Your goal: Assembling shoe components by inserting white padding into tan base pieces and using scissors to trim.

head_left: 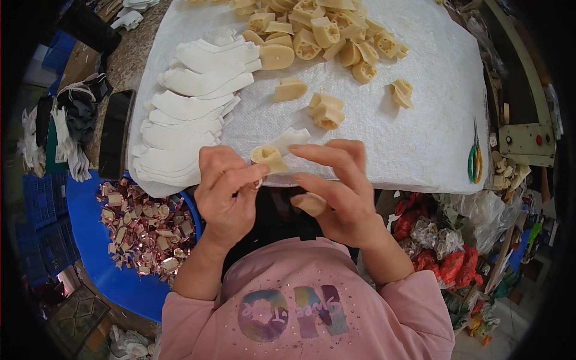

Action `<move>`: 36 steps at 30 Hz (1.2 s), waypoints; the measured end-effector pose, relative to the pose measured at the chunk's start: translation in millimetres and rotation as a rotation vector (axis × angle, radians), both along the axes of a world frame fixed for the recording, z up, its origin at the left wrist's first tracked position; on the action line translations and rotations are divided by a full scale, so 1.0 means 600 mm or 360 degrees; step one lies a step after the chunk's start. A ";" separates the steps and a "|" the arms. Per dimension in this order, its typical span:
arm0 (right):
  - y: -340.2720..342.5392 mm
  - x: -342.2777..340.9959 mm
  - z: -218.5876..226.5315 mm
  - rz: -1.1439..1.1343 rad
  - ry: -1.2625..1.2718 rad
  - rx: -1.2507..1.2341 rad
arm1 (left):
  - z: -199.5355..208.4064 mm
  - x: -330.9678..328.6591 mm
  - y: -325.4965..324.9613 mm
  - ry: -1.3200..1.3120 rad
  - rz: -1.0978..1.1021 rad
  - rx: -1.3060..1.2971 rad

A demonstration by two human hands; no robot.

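The left hand [228,195] pinches the tan bit [269,159]; its white strip [287,141] slants up-right, by the empty, spread right hand [347,191].

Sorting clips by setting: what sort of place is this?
Probably a small workshop for handwork: similar tan pieces heaped on a white-covered table, white curved cut-outs in an overlapping row, and a blue tub of small pinkish, shiny parts.
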State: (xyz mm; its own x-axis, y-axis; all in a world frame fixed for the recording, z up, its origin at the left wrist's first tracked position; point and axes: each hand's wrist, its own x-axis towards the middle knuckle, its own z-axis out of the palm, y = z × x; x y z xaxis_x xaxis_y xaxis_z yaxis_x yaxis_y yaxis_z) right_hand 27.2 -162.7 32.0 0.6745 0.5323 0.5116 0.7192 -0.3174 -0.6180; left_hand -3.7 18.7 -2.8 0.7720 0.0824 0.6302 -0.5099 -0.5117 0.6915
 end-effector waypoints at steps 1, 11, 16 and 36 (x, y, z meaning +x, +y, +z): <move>-0.003 -0.001 0.000 -0.0063 -0.0013 0.0084 | 0.003 0.000 0.001 -0.0003 0.0009 0.0002; 0.005 -0.049 -0.050 -0.0076 0.1652 0.1501 | 0.022 -0.014 -0.040 0.0097 -0.0520 -0.0465; -0.010 -0.055 -0.048 -0.0035 0.1737 0.1557 | 0.021 -0.011 -0.040 -0.0044 -0.0461 0.0006; -0.047 0.007 -0.035 0.0071 0.1754 0.0746 | 0.011 -0.015 -0.043 0.0388 -0.0434 -0.0229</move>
